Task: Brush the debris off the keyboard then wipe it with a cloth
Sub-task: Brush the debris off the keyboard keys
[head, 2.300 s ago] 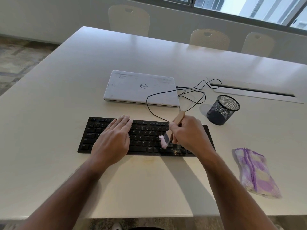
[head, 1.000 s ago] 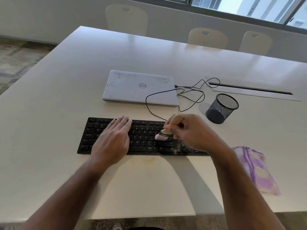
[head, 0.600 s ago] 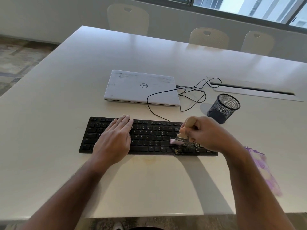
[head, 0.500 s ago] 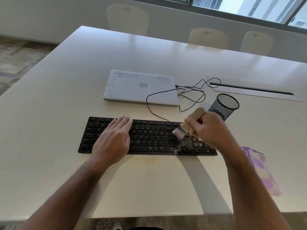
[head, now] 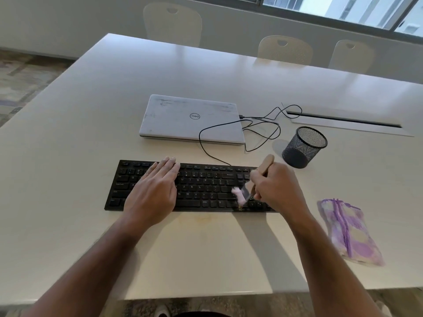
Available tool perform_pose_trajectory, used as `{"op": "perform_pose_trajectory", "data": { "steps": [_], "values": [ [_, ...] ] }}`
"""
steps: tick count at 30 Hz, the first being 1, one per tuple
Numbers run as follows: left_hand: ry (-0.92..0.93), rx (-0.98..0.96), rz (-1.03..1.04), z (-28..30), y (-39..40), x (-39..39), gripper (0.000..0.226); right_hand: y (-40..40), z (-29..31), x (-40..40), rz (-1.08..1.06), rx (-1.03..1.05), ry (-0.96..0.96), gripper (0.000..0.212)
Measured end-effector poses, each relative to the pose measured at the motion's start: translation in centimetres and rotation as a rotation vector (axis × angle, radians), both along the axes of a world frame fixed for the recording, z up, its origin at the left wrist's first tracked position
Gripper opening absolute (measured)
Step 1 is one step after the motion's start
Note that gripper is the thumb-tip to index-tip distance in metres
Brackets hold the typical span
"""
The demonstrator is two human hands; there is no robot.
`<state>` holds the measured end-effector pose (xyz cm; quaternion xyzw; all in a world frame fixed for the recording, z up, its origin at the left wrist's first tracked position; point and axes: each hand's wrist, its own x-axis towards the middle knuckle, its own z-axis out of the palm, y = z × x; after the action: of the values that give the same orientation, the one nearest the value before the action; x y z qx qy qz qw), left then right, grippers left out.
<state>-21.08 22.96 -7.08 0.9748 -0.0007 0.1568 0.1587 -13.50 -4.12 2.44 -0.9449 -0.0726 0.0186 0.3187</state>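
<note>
A black keyboard point(head: 206, 186) lies across the white table point(head: 206, 248). My left hand point(head: 155, 191) rests flat on its left half, fingers straight. My right hand point(head: 278, 191) grips a small brush point(head: 245, 193) by its wooden handle over the keyboard's right part; the pink bristles, blurred, point down-left onto the keys near the front edge. Fine yellowish debris point(head: 240, 209) lies on the keys under the bristles. A folded purple-patterned cloth point(head: 348, 232) lies on the table to the right of my right forearm. My right hand hides the keyboard's right end.
A closed white laptop point(head: 191, 118) sits behind the keyboard, with a black cable point(head: 258, 131) looping from it. A black mesh pen cup point(head: 303, 146) stands just behind my right hand. A cable slot point(head: 343, 120) is at the back right. Three chairs line the far edge.
My right hand has swept the brush back and forth over the keyboard's right half; the bristles now sit lower, near the front edge. My left hand stays flat in place.
</note>
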Motion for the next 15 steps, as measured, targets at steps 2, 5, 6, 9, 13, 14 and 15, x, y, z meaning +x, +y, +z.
{"op": "perform_pose_trajectory", "data": {
  "steps": [2, 5, 6, 9, 13, 14, 15],
  "values": [
    [-0.001, 0.000, -0.001, 0.0, 0.0, 0.0, 0.059, -0.5, -0.1, -0.3, 0.014, -0.019, 0.027, 0.033],
    [-0.002, 0.005, -0.002, 0.0, -0.1, 0.0, 0.060, -0.9, 0.1, -0.4, 0.001, 0.019, -0.013, 0.036],
    [-0.002, 0.006, -0.001, 0.0, 0.0, 0.0, 0.060, -0.8, 0.2, -0.5, -0.013, 0.049, -0.048, 0.036],
    [-0.003, 0.004, 0.002, 0.0, 0.0, 0.0, 0.060, -0.5, 0.2, -0.8, -0.018, 0.071, -0.108, 0.036],
    [0.000, -0.001, 0.001, 0.0, 0.0, 0.1, 0.061, -0.6, 0.4, -1.1, 0.045, -0.084, -0.048, 0.032],
    [0.002, 0.000, 0.000, 0.0, 0.0, 0.1, 0.061, -0.7, 0.8, -1.0, 0.063, -0.113, -0.061, 0.031],
    [0.005, 0.000, 0.000, 0.0, 0.0, 0.0, 0.061, -0.6, 1.3, -1.1, 0.089, -0.119, -0.081, 0.031]
  ]
}}
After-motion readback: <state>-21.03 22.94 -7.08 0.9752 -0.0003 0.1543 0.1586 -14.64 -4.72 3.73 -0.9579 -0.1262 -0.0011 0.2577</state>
